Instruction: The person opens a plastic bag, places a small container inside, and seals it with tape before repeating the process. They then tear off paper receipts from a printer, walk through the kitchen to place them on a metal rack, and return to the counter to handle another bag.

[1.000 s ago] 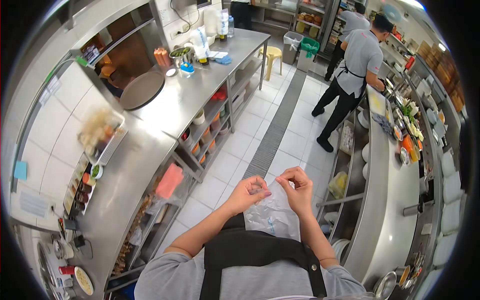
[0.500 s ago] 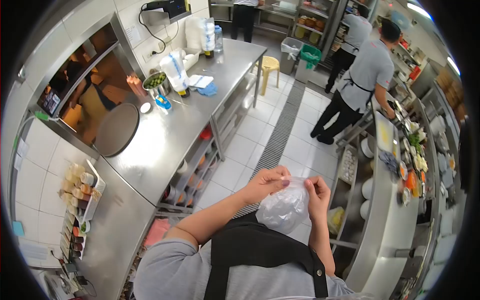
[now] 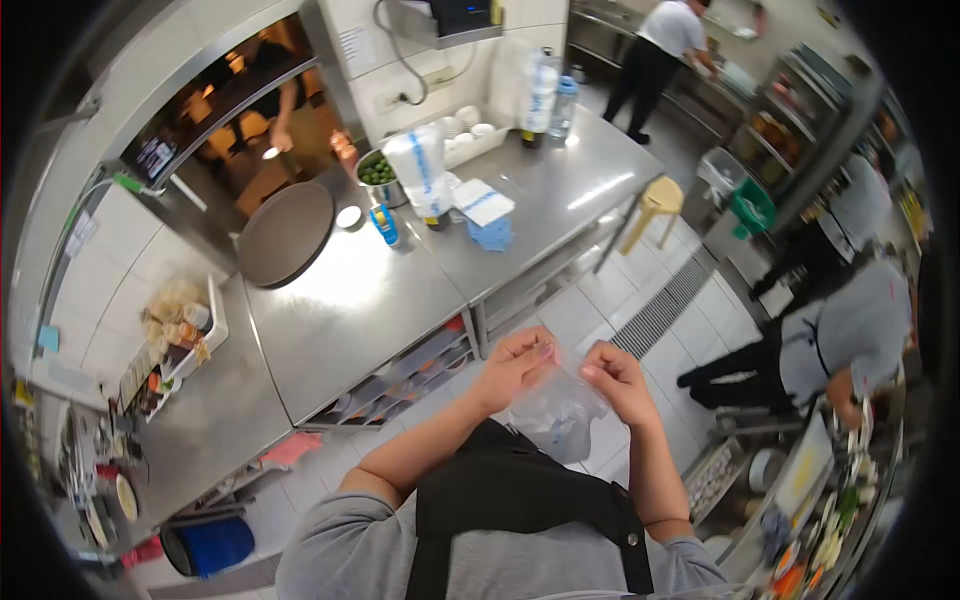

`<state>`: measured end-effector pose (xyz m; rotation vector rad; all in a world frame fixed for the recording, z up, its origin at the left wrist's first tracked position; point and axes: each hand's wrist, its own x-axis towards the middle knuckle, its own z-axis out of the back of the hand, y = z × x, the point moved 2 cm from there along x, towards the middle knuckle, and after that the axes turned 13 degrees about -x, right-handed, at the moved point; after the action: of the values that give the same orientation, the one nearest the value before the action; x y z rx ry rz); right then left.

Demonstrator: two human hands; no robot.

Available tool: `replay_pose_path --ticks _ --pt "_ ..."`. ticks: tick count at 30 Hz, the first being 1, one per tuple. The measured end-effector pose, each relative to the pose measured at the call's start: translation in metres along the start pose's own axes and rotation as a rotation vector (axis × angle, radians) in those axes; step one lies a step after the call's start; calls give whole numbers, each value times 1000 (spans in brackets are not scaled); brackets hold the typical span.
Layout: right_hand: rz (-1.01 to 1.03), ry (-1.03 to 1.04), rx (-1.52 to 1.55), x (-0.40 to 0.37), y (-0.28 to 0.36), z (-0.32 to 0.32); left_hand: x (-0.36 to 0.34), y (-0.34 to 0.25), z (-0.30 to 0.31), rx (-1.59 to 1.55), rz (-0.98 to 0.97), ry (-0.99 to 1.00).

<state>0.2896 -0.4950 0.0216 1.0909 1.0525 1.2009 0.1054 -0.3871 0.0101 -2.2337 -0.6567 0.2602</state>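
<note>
A clear plastic bag [image 3: 555, 412] hangs between my two hands in front of the black apron, with something whitish and hard to make out inside. My left hand [image 3: 517, 368] pinches the bag's top edge between thumb and fingers. On the other side, my right hand [image 3: 618, 380] is closed on the opposite part of the same edge. The steel counter [image 3: 360, 330] lies beyond my left hand, and neither hand touches it.
On the counter are a round brown tray [image 3: 287, 235], a pot of green fruit [image 3: 378, 172], a blue tape dispenser [image 3: 384, 225] and wrapped white stacks [image 3: 418, 172]. A yellow stool [image 3: 655, 205] stands past its end. Co-workers [image 3: 845, 330] stand at the right.
My view has swung left, toward the steel counter. My hands are a little farther apart at the bag's top, and the bag looks flatter. Co-workers now appear farther right.
</note>
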Motion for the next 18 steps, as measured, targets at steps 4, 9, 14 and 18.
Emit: replay_pose_path --ticks 4,9,14,18 --pt "-33 278 34 95 -7 12 29 -37 26 136 -439 -64" --pt "156 459 -2 203 13 13 36 -70 97 14 -335 -102" --pt "213 530 145 298 27 4 55 -126 157 223 -197 -298" --pt "124 577 -51 364 18 -8 73 -167 195 318 -387 -316"
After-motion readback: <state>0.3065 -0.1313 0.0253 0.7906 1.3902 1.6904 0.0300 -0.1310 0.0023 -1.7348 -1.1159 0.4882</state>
